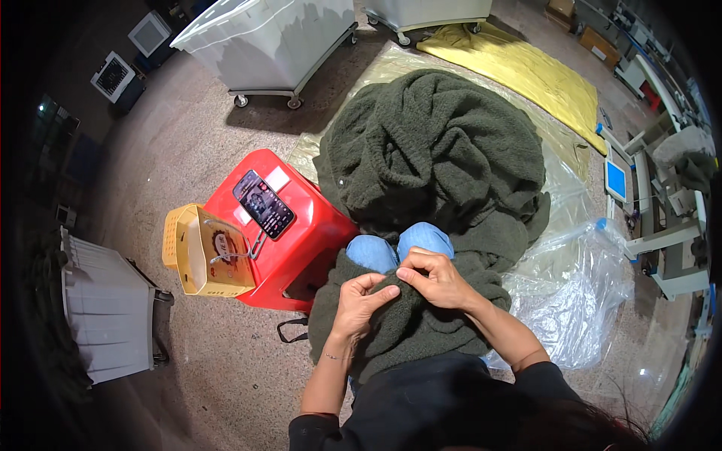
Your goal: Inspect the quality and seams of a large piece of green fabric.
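Observation:
Dark green fleecy fabric lies in a big heap in front of me and runs up over my lap. My left hand pinches a fold of it just in front of my knees. Close beside it, my right hand also pinches the fabric, thumb pressed to forefinger. The two thumbs almost meet. Whether anything small sits between the fingertips is too fine to make out. My knees in light blue trousers show between the hands and the heap.
A red plastic stool at the left bears a phone and a yellow paper bag. White wheeled bins stand at the back and far left. Clear plastic sheeting and a yellow sheet cover floor. Metal-framed equipment lines the right.

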Demonstrator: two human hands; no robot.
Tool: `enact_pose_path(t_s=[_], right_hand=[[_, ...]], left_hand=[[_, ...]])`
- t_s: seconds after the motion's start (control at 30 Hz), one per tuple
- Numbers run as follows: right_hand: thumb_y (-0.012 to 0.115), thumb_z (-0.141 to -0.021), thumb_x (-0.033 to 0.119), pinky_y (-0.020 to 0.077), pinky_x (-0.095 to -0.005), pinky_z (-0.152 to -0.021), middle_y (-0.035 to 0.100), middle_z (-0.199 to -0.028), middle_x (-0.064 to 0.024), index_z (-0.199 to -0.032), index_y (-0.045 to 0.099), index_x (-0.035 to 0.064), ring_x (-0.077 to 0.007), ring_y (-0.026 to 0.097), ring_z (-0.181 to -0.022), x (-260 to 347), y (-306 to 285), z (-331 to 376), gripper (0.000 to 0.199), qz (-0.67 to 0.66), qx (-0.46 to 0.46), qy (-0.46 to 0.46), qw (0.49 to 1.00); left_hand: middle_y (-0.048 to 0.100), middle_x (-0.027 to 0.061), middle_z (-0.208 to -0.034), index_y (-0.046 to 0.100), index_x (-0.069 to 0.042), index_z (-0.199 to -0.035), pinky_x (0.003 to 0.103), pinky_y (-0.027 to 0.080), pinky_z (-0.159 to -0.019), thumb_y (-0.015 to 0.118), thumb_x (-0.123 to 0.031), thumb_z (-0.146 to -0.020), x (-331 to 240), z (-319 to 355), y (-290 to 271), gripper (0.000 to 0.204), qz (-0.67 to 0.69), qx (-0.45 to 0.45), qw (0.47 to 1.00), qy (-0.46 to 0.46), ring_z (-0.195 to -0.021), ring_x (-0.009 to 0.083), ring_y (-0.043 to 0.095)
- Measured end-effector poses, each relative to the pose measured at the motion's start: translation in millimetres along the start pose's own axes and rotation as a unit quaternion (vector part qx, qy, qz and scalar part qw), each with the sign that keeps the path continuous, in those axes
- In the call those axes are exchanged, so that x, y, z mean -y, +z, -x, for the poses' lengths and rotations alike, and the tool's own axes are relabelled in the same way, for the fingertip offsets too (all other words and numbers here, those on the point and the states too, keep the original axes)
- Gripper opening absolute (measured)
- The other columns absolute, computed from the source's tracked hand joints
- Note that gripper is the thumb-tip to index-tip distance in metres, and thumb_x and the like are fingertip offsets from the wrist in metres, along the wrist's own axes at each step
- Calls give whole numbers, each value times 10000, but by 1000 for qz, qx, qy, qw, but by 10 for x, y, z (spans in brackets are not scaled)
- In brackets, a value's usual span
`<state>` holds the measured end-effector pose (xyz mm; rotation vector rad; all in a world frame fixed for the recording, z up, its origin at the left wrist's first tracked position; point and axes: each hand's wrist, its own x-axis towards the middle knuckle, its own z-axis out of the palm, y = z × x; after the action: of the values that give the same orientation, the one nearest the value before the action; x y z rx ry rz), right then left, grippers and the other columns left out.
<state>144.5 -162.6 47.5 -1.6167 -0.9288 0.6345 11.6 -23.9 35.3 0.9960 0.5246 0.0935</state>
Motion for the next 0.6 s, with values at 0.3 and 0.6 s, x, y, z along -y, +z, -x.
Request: enact_pose_path(t_s=[0.3, 0.6], right_hand=[[613, -855, 95, 428, -409, -543, 552, -750, -128, -799, 543, 27, -357, 561, -654, 62, 131, 55, 113, 164, -36, -124, 978], [681, -808, 59, 409, -359, -483, 528, -676, -102, -774, 548, 23, -289, 545, -552, 176, 139, 89, 142, 157, -15, -189, 969]], left_hand=[[674, 41, -873, 671, 16, -922, 217, 499, -720, 649, 62, -797, 172, -76, 88, 134, -29, -112, 991, 69, -763, 86, 615], [644, 31, -852, 660, 11, -834, 232, 458, -718, 586, 73, -767, 239, -149, 168, 118, -206, -215, 893, 336, -787, 94, 585]])
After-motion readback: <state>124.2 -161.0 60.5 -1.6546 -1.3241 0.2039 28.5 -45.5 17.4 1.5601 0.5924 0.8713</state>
